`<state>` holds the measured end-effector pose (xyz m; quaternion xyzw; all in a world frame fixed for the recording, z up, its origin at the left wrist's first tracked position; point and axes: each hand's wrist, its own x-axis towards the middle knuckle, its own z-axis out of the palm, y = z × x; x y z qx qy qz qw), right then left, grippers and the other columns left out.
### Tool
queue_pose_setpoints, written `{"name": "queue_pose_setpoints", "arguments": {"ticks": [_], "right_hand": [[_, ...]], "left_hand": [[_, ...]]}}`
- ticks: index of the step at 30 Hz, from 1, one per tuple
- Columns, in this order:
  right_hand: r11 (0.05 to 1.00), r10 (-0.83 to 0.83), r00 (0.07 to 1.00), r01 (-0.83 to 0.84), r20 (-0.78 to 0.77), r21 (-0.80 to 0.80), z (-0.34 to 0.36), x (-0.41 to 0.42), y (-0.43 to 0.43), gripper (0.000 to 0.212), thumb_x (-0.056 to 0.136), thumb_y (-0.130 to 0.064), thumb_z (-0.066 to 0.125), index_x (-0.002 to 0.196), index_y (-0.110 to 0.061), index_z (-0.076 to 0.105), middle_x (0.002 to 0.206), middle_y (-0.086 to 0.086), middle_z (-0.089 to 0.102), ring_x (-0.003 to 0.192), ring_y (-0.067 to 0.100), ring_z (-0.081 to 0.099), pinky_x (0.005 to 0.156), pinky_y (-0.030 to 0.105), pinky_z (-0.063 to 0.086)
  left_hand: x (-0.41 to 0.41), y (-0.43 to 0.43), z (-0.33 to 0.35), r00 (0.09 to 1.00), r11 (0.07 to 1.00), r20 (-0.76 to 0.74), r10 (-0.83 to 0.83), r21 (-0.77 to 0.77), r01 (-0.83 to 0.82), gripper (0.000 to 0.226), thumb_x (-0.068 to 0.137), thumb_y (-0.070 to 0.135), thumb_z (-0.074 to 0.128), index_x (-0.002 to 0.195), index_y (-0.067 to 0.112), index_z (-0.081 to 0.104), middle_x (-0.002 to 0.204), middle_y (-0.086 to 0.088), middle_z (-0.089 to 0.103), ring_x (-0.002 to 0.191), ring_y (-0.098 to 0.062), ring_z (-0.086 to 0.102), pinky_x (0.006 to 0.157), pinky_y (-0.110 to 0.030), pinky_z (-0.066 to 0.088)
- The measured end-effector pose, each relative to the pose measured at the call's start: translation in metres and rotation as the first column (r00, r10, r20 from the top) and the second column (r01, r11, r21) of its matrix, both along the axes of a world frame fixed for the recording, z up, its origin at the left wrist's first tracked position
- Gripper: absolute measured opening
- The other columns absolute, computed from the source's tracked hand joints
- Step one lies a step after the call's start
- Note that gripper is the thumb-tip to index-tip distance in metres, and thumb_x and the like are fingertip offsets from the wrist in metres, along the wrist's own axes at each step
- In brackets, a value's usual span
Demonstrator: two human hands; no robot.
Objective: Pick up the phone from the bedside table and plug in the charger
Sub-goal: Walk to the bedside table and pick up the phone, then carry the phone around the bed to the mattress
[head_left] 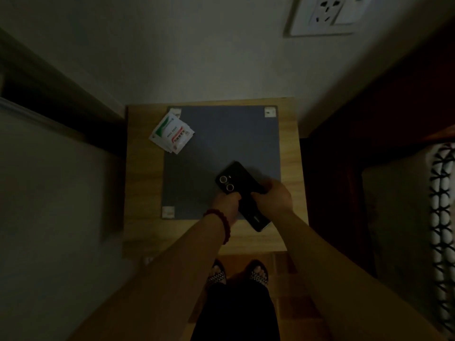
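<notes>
A black phone (235, 180) with two round camera lenses faces back-up over the wooden bedside table (142, 183), above the table's grey mat (221, 143). My left hand (227, 203), with a red bead bracelet on the wrist, grips the phone's left edge. My right hand (273, 195) grips its right edge. The phone's lower end (258, 221) sticks out toward me between my wrists. No charger or cable is in view.
A stack of white sachets (172, 132) lies at the mat's far left corner. A white wall socket (325, 14) sits high on the wall at upper right. A dark bed frame and patterned bedding (440, 217) stand to the right. My feet in sandals (236, 273) are below the table.
</notes>
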<state>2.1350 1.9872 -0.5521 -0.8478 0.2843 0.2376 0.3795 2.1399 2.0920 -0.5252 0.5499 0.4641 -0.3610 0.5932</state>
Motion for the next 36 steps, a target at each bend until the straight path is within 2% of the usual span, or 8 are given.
{"name": "queue_pose_setpoints", "arguments": {"ticks": [4, 8, 11, 15, 20, 24, 29, 36], "right_hand": [[1.000, -0.002, 1.000, 0.002, -0.026, -0.021, -0.013, 0.002, 0.001, 0.036, 0.085, -0.016, 0.065, 0.119, -0.009, 0.061, 0.115, 0.015, 0.068, 0.102, 0.031, 0.064, 0.070, 0.028, 0.044], [0.998, -0.002, 0.994, 0.008, -0.106, 0.061, -0.017, 0.003, 0.000, 0.034, 0.092, -0.019, 0.059, 0.122, -0.004, 0.059, 0.121, 0.018, 0.065, 0.107, 0.033, 0.061, 0.073, 0.029, 0.044], [0.987, -0.059, 0.989, 0.077, -0.133, 0.138, -0.011, 0.002, 0.001, 0.029, 0.096, -0.020, 0.052, 0.119, -0.002, 0.057, 0.117, 0.018, 0.064, 0.104, 0.032, 0.061, 0.069, 0.027, 0.039], [0.963, -0.141, 0.989, 0.149, -0.055, 0.226, 0.014, 0.010, 0.002, 0.012, 0.096, -0.018, 0.052, 0.102, -0.008, 0.057, 0.100, 0.008, 0.062, 0.083, 0.018, 0.055, 0.057, 0.024, 0.038], [0.917, -0.225, 0.973, 0.192, 0.055, 0.350, 0.081, 0.023, 0.003, 0.006, 0.095, -0.015, 0.054, 0.089, -0.013, 0.055, 0.095, 0.009, 0.063, 0.094, 0.029, 0.063, 0.082, 0.042, 0.052], [0.866, -0.304, 0.944, 0.220, 0.125, 0.449, 0.152, 0.029, 0.004, 0.015, 0.096, -0.018, 0.053, 0.082, -0.022, 0.056, 0.087, -0.002, 0.065, 0.083, 0.018, 0.064, 0.065, 0.027, 0.051], [0.793, -0.380, 0.905, 0.212, 0.191, 0.572, 0.247, 0.025, 0.009, 0.017, 0.096, -0.020, 0.053, 0.096, -0.005, 0.062, 0.095, 0.008, 0.070, 0.093, 0.026, 0.069, 0.085, 0.045, 0.056], [0.728, -0.445, 0.835, 0.126, 0.324, 0.674, 0.373, 0.013, 0.023, 0.021, 0.095, -0.026, 0.054, 0.097, -0.009, 0.065, 0.091, 0.010, 0.074, 0.083, 0.025, 0.074, 0.076, 0.046, 0.060]], "left_hand": [[0.000, 0.001, -0.014, 0.998, 0.998, -0.017, 0.059, 0.006, -0.059, 0.025, 0.091, 0.008, 0.044, 0.113, 0.007, 0.055, 0.082, -0.002, 0.053, 0.069, -0.013, 0.050, 0.058, -0.027, 0.044], [0.000, 0.007, -0.016, 0.993, 0.994, -0.041, 0.109, 0.033, -0.108, 0.012, 0.090, 0.011, 0.043, 0.090, 0.013, 0.055, 0.083, -0.003, 0.052, 0.070, -0.012, 0.047, 0.070, -0.031, 0.042], [0.002, 0.011, -0.009, 0.995, 0.995, 0.005, 0.102, -0.007, -0.102, 0.022, 0.090, 0.010, 0.043, 0.075, 0.017, 0.056, 0.081, -0.002, 0.057, 0.069, -0.011, 0.052, 0.060, -0.027, 0.042], [0.011, 0.015, 0.019, 0.992, 0.999, 0.123, 0.029, -0.044, -0.024, 0.023, 0.090, 0.005, 0.044, 0.084, 0.019, 0.061, 0.090, -0.007, 0.063, 0.079, -0.018, 0.060, 0.064, -0.030, 0.049], [0.026, 0.022, 0.082, 0.944, 0.997, 0.327, -0.033, 0.072, 0.010, 0.014, 0.088, 0.009, 0.055, 0.082, 0.022, 0.058, 0.077, 0.007, 0.059, 0.067, -0.009, 0.057, 0.050, -0.023, 0.046], [0.034, 0.029, 0.140, 0.873, 0.990, 0.473, -0.117, 0.128, 0.063, 0.014, 0.087, 0.009, 0.057, 0.093, 0.022, 0.059, 0.094, 0.001, 0.062, 0.087, -0.015, 0.060, 0.071, -0.031, 0.051], [0.036, 0.036, 0.219, 0.755, 0.987, 0.640, -0.146, 0.149, 0.065, 0.017, 0.085, 0.010, 0.060, 0.094, 0.024, 0.065, 0.103, -0.005, 0.066, 0.097, -0.020, 0.062, 0.088, -0.044, 0.052], [0.028, 0.050, 0.334, 0.668, 1.000, 0.744, 0.018, -0.004, -0.022, 0.020, 0.084, 0.019, 0.062, 0.103, 0.021, 0.067, 0.098, 0.000, 0.071, 0.087, -0.011, 0.068, 0.062, -0.024, 0.054]]}}
